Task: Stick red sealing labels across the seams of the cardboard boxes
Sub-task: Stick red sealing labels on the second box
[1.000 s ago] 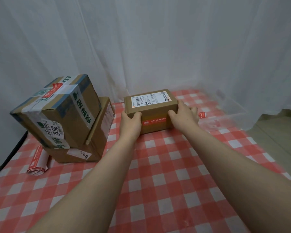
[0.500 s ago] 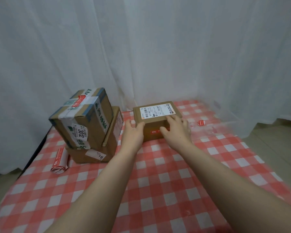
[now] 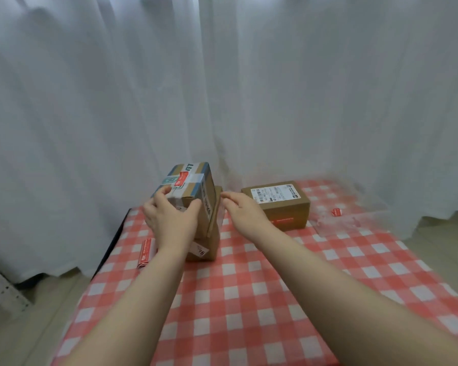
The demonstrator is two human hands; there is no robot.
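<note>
Now, on the checked tablecloth [image 3: 249, 299], the taped box [image 3: 193, 180] leans on a lower box [image 3: 209, 244], left of the small shipping box [image 3: 283, 207]. The left hand [image 3: 169, 217] grips its near top edge; the right hand [image 3: 243, 210] is relaxed, empty, just beside. Better to hold both sides before lifting. A red label [image 3: 181, 179] already crosses its seam.

Soft, even daylight comes through the sheer white curtain [image 3: 275, 88] from ten to two o'clock, and shadows are faint. Motion blur smears the red-and-white checked tablecloth [image 3: 249, 299] at four o'clock and the print on the taped cardboard box [image 3: 185, 178] near nine. The curtain's folds bow towards the edges.
</note>
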